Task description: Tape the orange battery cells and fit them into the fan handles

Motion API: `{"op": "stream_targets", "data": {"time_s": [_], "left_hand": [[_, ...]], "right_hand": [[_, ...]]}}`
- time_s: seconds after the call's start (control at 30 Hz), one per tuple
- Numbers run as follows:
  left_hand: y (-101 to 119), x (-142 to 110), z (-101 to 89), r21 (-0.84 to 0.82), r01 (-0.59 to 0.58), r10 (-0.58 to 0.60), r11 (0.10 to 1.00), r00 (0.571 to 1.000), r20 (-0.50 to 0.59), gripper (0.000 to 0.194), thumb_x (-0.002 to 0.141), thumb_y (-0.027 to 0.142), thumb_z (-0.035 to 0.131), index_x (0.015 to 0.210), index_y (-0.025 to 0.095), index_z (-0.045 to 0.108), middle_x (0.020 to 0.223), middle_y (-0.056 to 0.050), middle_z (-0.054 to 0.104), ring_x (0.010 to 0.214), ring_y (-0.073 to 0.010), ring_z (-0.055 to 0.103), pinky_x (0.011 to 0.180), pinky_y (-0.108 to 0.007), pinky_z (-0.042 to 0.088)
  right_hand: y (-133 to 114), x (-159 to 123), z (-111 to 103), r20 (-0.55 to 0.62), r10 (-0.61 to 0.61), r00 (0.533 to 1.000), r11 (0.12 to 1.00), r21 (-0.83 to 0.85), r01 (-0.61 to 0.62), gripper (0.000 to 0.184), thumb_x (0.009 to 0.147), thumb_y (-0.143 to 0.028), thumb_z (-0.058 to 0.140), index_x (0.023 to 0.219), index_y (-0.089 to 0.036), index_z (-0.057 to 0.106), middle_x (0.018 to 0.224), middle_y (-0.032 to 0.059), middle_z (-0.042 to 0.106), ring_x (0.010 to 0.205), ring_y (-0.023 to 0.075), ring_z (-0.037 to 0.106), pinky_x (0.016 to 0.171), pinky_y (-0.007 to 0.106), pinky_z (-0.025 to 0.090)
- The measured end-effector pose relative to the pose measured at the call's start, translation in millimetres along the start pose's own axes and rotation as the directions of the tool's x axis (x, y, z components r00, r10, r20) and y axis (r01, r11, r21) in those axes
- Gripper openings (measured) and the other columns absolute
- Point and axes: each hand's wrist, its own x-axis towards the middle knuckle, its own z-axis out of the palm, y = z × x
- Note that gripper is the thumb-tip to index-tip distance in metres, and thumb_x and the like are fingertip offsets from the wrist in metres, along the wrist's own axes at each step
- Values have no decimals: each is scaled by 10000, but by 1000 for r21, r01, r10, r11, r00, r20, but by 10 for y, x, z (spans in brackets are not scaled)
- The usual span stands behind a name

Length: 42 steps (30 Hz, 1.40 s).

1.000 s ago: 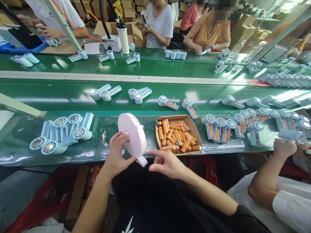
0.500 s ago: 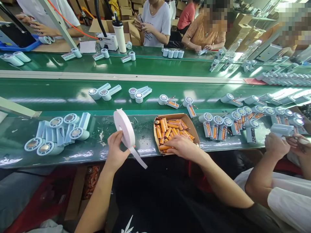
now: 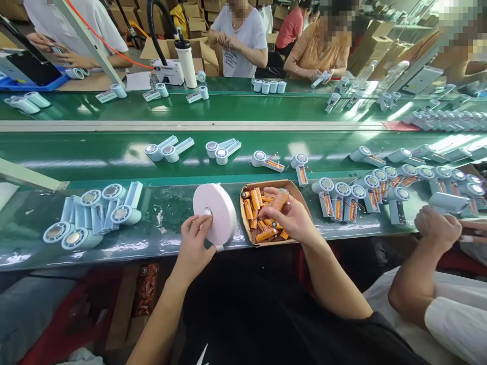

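My left hand point(image 3: 194, 248) is closed on a roll of white tape point(image 3: 224, 215), fingers at its core and thumb under the lower edge. The roll stands on its edge over the bench, its face turned towards the left. My right hand point(image 3: 299, 218) pinches an orange cylindrical battery point(image 3: 280, 199) between thumb and fingers. It is just above a shallow cardboard box point(image 3: 247, 238) of loose orange batteries point(image 3: 266, 234). Part of the box is hidden behind that hand.
Light blue fan housings point(image 3: 91, 197) lie grouped at the left. More housings with batteries fitted point(image 3: 338, 205) line the bench at the right. Behind runs a green conveyor belt point(image 3: 95, 152) with scattered housings. A co-worker's hand point(image 3: 437, 223) is at the far right; other people sit opposite.
My right hand has lifted a battery up from the box. My left hand has moved the tape roll right and down and turned its face; the loose tape end no longer hangs out to the right.
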Motion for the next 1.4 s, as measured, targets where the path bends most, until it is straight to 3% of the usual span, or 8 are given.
{"op": "stream_targets", "data": {"time_s": [0.23,0.47,0.77,0.9,1.03,1.2,1.23,1.4], "left_hand": [[186,21,-99,173,-76,76,982,997,8,641,863,26,602,1446,285,659,1292,-83,743,1270,-344,522,1080,-498,522],[108,57,-254,202,-152,124,968,982,145,694,938,78,587,1558,389,572,1389,-22,734,1221,-312,554,1215,-543,454],[77,287,-539,167,-249,213,954,955,208,737,952,64,589,1565,468,530,1350,27,749,1097,-272,572,1319,-672,283],[170,298,-450,199,-196,165,960,973,160,649,959,185,653,1558,417,557,1254,-35,765,1116,-310,570,1309,-729,173],[329,102,-266,141,-98,74,985,984,162,629,900,317,757,1514,334,621,1181,-100,748,1132,-356,567,1237,-731,244],[31,-58,-259,27,-14,0,1000,886,464,797,773,413,875,1517,309,608,1381,-106,696,1292,-384,534,1235,-662,303],[-137,-32,-304,37,56,-66,998,874,481,850,748,484,886,1525,292,599,1429,-114,674,1346,-399,505,1232,-643,327],[-1019,253,-656,344,449,-508,825,856,101,618,936,589,634,1443,237,659,1484,-158,635,1431,-439,447,1198,-641,351]], "right_hand": [[-174,7,40,10,-34,999,921,-387,35,316,889,-519,779,1030,-247,702,1019,75,832,883,277,792,798,394,618],[-144,78,48,169,28,985,788,-610,83,357,903,-589,760,871,-238,703,649,-4,696,623,195,643,624,291,484],[-20,179,-77,365,140,920,966,-253,-47,258,883,-496,783,937,-243,774,844,8,798,833,238,761,744,355,624],[80,239,232,53,54,997,995,81,-58,434,801,-586,825,1026,-219,769,969,54,825,972,281,787,883,413,644],[189,378,269,-295,23,955,958,280,64,497,768,-628,839,1038,-224,739,1018,90,823,965,279,795,904,447,661],[54,681,-605,-774,-192,604,835,195,515,280,790,-501,840,867,-278,689,1014,40,777,998,222,779,879,385,670],[38,717,-709,-783,-186,594,823,206,529,252,776,-457,856,889,-287,709,1020,37,772,989,217,779,867,375,672],[140,483,-485,-626,-121,771,894,268,358,584,622,-340,967,1137,-347,691,908,13,767,881,275,801,777,467,679]]}}
